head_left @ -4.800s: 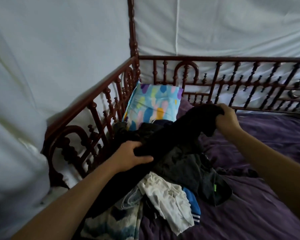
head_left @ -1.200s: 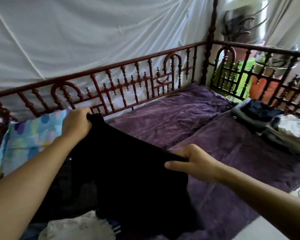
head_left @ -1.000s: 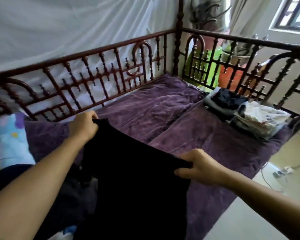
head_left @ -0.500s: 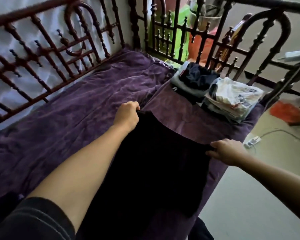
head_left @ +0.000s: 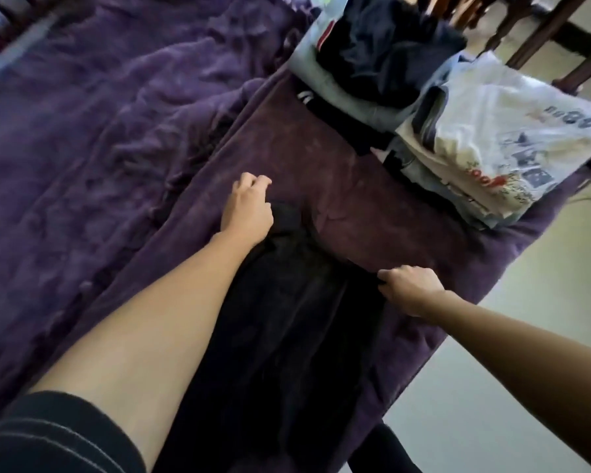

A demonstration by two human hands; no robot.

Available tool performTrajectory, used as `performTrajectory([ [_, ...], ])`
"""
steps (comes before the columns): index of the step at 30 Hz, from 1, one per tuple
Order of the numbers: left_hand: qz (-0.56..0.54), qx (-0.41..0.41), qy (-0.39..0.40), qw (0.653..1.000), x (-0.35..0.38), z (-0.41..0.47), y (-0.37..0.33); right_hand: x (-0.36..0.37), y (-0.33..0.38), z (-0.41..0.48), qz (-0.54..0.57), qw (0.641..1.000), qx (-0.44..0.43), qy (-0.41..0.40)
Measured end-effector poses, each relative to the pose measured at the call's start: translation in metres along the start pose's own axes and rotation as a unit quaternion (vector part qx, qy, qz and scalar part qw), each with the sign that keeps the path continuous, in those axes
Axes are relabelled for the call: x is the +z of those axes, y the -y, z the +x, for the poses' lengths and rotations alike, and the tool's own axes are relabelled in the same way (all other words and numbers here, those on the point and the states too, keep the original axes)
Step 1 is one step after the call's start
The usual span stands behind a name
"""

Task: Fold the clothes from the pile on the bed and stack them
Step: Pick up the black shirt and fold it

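We are recording the black garment [head_left: 297,336] as lying spread on the bed's purple blanket [head_left: 99,131]. Half a second ago we were holding it stretched just above that blanket, and before that we were carrying it over from the pile. We are judging the laying-out step as nearly done. The cloth is resting fairly flat, with some wrinkles running through its middle, and folding is becoming possible.

The garment's long axis is running from our body out toward its far edge, which is pointing at the folded stacks. That far edge is lying slanted, its left corner further from us than its right. Its near end is passing out of view below, so we are not identifying the garment's type.

The left hand [head_left: 248,206] is sitting at the garment's far-left corner with its fingers curled. The cloth is meeting its thumb side, and we are judging that it is pinching that corner. The right hand [head_left: 410,290] is gripping the garment's far-right corner, fingers curled over the edge.

Beyond the garment's far edge, across a bare strip of blanket, a dark stack [head_left: 376,52] and a white-topped stack [head_left: 512,124] are sitting side by side. To the garment's right, past the bed's edge, the floor [head_left: 492,387] is showing.
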State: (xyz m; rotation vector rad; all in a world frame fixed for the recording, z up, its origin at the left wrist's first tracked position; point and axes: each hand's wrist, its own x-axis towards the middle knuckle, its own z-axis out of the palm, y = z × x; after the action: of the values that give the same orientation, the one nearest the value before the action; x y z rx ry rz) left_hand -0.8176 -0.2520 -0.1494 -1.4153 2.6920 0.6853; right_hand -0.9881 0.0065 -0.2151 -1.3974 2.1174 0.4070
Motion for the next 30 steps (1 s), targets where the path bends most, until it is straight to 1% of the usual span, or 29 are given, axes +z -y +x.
performTrajectory([
  [2,-0.003,-0.03,0.018,0.999,0.008,-0.017,0.019,0.0,0.0,0.008,0.017,1.0,0.017,0.014],
  [4,-0.001,-0.077,0.039,0.996,0.007,-0.046,0.049,-0.009,0.005,0.016,0.031,0.998,0.038,-0.025],
  [6,0.0,-0.14,0.063,0.988,0.003,-0.083,0.082,-0.026,0.018,0.027,0.03,0.997,0.037,-0.054],
  [10,0.001,-0.265,0.101,0.959,-0.005,-0.162,0.149,-0.065,0.073,0.06,0.004,0.998,-0.031,-0.048],
  [13,-0.006,-0.34,0.111,0.934,-0.004,-0.214,0.195,-0.079,0.133,0.087,-0.003,0.995,-0.09,-0.047],
  [15,-0.007,-0.378,0.112,0.919,0.002,-0.239,0.224,-0.08,0.174,0.104,-0.015,0.988,-0.14,-0.062],
  [17,-0.008,-0.405,0.102,0.908,0.01,-0.257,0.253,-0.077,0.213,0.122,-0.017,0.977,-0.188,-0.099],
  [19,0.006,-0.43,0.064,0.901,0.02,-0.267,0.282,-0.073,0.248,0.14,-0.01,0.965,-0.228,-0.132],
  [20,0.02,-0.437,0.043,0.898,0.024,-0.27,0.298,-0.071,0.263,0.15,-0.012,0.962,-0.239,-0.13],
  [21,0.034,-0.443,0.033,0.895,0.029,-0.273,0.312,-0.068,0.274,0.16,-0.023,0.965,-0.236,-0.112],
  [23,0.046,-0.455,0.051,0.888,0.037,-0.278,0.336,-0.063,0.287,0.178,-0.068,0.976,-0.2,-0.05],
  [24,0.046,-0.458,0.068,0.885,0.04,-0.281,0.343,-0.06,0.289,0.183,-0.095,0.978,-0.181,-0.031],
  [25,0.046,-0.457,0.079,0.885,0.043,-0.283,0.348,-0.058,0.289,0.183,-0.111,0.978,-0.171,-0.035],
  [27,0.028,-0.454,0.054,0.889,0.043,-0.287,0.352,-0.057,0.284,0.178,-0.093,0.975,-0.176,-0.1],
  [29,-0.007,-0.455,-0.015,0.89,0.033,-0.287,0.355,-0.066,0.277,0.169,-0.041,0.965,-0.189,-0.177],
  [30,-0.012,-0.451,-0.065,0.89,0.024,-0.286,0.359,-0.075,0.276,0.167,-0.017,0.961,-0.186,-0.203],
])
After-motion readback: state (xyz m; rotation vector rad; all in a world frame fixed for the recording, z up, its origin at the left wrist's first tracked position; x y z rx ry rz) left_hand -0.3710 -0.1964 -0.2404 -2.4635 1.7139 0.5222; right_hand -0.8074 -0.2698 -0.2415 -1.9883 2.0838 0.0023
